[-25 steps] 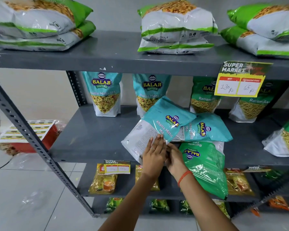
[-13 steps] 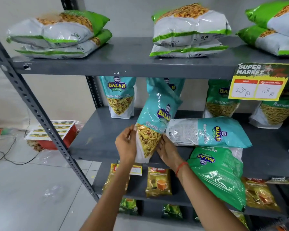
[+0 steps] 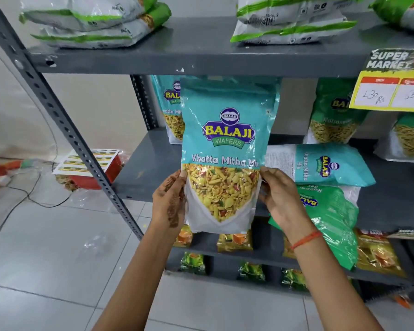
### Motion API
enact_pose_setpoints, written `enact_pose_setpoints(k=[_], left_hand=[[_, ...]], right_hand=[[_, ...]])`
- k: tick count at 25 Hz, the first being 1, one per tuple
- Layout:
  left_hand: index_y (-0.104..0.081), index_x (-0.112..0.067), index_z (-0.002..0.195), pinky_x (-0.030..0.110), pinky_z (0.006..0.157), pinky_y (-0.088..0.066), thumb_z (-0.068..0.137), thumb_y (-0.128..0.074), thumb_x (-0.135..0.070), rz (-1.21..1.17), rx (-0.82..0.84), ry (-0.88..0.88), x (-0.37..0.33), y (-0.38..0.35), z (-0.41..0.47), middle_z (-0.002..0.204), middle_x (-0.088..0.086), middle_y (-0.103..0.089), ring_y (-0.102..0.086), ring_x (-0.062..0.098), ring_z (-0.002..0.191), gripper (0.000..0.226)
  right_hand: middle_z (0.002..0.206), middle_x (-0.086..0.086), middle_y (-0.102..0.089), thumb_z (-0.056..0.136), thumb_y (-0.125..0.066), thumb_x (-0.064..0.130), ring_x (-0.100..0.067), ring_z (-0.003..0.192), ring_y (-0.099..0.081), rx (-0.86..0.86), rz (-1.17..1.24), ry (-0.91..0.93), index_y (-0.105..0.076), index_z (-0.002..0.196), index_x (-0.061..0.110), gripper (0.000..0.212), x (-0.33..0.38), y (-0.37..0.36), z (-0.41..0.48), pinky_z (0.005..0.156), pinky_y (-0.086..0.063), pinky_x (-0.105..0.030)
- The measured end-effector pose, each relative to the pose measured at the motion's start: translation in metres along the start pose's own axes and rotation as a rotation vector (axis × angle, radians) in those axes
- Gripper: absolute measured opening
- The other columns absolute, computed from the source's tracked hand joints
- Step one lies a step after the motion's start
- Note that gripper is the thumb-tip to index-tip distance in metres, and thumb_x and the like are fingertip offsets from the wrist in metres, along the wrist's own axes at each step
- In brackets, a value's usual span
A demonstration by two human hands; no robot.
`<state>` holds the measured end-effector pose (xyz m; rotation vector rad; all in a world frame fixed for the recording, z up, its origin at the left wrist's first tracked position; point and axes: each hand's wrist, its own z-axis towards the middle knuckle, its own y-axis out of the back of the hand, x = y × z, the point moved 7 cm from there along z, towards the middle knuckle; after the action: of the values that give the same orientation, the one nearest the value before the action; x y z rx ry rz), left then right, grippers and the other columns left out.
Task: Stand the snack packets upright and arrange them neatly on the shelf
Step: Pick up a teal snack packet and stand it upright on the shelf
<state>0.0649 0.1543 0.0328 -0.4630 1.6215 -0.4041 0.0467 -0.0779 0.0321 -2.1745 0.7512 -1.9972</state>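
At the centre of the frame, we held a teal Khatta Mitha Mix packet (image 3: 227, 151) upright in front of the grey shelf (image 3: 151, 173), its printed face toward the camera. Our left hand (image 3: 170, 199) clasped the packet's lower left edge and our right hand (image 3: 281, 197) its lower right edge, fingers of both closed onto the sides of the pouch. Through the clear window in its lower half we saw a yellow mix with red and green pieces. The packet's base hung below the front lip of the middle shelf, not resting on it.

Behind it, at the back of the same shelf, a second teal packet (image 3: 170, 111) stood upright, mostly hidden. To the right of centre, a third teal packet (image 3: 320, 164) lay flat on its side, and just below it a green packet (image 3: 330, 223) lay overhanging the shelf edge. At the right of the frame, two green Ratlami Sev packets (image 3: 332, 120) stood upright with yellow strands visible inside. A yellow price tag (image 3: 392, 84) hung from the upper shelf at the upper right. Along the top, white-and-green packets (image 3: 89, 22) lay stacked flat.
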Motion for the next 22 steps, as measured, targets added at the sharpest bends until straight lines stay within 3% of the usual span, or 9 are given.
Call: enact_pose_setpoints(k=[8,12,16,20,22], left_hand=[[-0.071,-0.012,0.084,0.024,0.068,-0.057,0.089,-0.056,-0.015,0.089,-0.074,-0.035,-0.014,0.009,-0.004,0.076,-0.003,-0.073,-0.067,0.01,0.071,0.016],[-0.067,-0.006,0.084,0.02,0.053,-0.051,0.091,-0.056,-0.015,0.255,-0.298,-0.139,-0.026,0.047,0.027,0.062,-0.009,-0.07,-0.062,0.006,0.059,0.016],[-0.066,0.002,0.094,0.023,0.054,-0.041,0.092,-0.055,-0.018,0.286,-0.527,-0.089,-0.025,0.094,0.078,0.089,0.011,-0.07,-0.053,0.009,0.063,0.023],[-0.062,0.0,0.105,0.033,0.072,-0.05,0.092,-0.055,-0.023,0.181,-0.57,-0.106,-0.028,0.127,0.136,0.101,0.014,-0.067,-0.064,0.027,0.092,0.028],[-0.06,-0.002,0.109,0.034,0.077,-0.05,0.091,-0.056,-0.024,0.182,-0.59,-0.099,-0.032,0.139,0.16,0.104,0.011,-0.067,-0.063,0.026,0.096,0.028]], right_hand=[[0.074,0.004,-0.072,0.092,-0.052,0.016,-0.011,0.072,-0.066,0.049,-0.01,0.002,-0.06,0.077,0.015,0.017,-0.002,-0.013,0.011,0.061,-0.057,-0.025],[0.087,-0.007,-0.067,0.093,-0.05,0.015,-0.017,0.082,-0.064,0.075,-0.023,0.03,-0.054,0.08,0.012,0.014,-0.036,-0.054,0.038,0.07,-0.057,-0.029],[0.093,-0.009,-0.066,0.094,-0.05,0.018,-0.027,0.096,-0.061,0.092,-0.089,0.101,-0.053,0.084,0.014,0.011,-0.076,-0.103,0.072,0.08,-0.054,-0.039],[0.095,-0.008,-0.065,0.095,-0.047,0.021,-0.027,0.098,-0.063,0.081,-0.146,0.153,-0.051,0.085,0.02,0.011,-0.103,-0.147,0.097,0.085,-0.051,-0.045],[0.099,-0.01,-0.064,0.096,-0.045,0.022,-0.026,0.098,-0.063,0.059,-0.185,0.178,-0.05,0.086,0.023,0.011,-0.107,-0.164,0.105,0.082,-0.053,-0.041]])
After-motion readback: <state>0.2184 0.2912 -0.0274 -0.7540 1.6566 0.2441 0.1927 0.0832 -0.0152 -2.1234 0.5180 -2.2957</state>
